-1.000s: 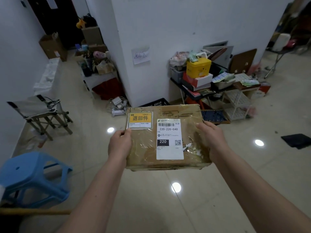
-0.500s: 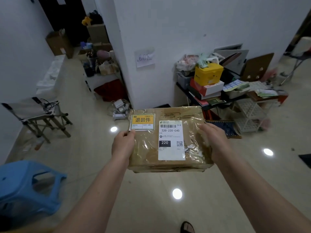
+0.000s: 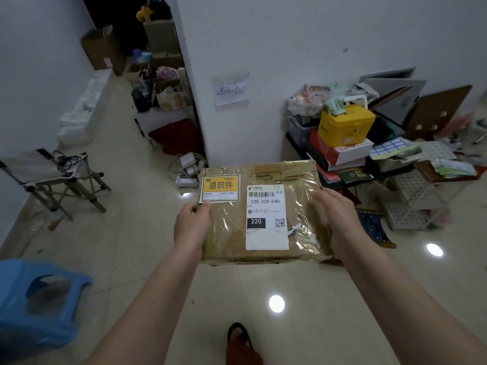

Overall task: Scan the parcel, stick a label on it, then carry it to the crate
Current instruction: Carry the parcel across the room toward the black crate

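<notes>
Left hand (image 3: 191,227) and right hand (image 3: 340,222) clasp the parcel (image 3: 259,212) by its side edges, held level in the air above the floor (image 3: 147,233). Left thumb rests by the corner of the yellow label (image 3: 220,188); white shipping label (image 3: 266,217) beside it. Versus a second ago: white wall (image 3: 303,48) and cluttered shelf (image 3: 342,154) nearer, a sandalled foot (image 3: 241,341) now in view. Open floor left of parcel; blue stool (image 3: 37,301) lower left.
</notes>
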